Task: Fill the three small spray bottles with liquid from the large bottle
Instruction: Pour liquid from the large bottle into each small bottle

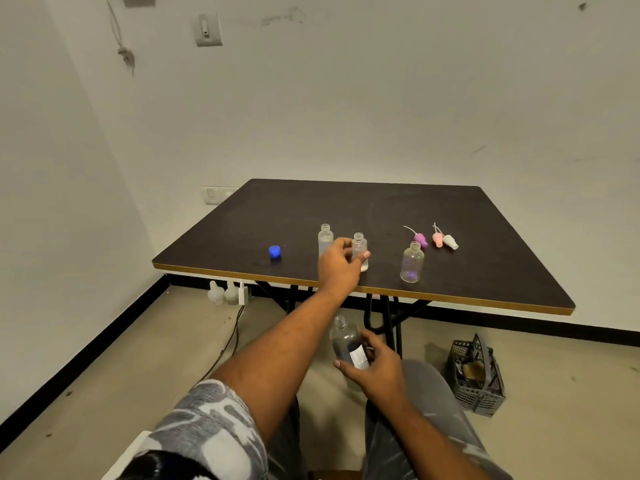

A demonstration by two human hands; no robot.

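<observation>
Three small clear bottles stand uncapped near the front edge of the dark table [450,216]. My left hand [337,266] reaches over the edge and its fingers close around the middle small bottle [360,244]. Just behind that hand stands the left small bottle [325,237], holding some liquid. The right small bottle [412,262] stands apart. My right hand [372,365] holds the large clear bottle [344,339], uncapped, low in front of the table above my lap. Its blue cap [274,252] lies on the table at the left.
Three spray heads, purple [420,237], pink [437,239] and white [450,241], lie on the table behind the right bottle. A grey plastic basket [476,379] stands on the floor at the right. White items and a cable [230,336] lie under the table's left side.
</observation>
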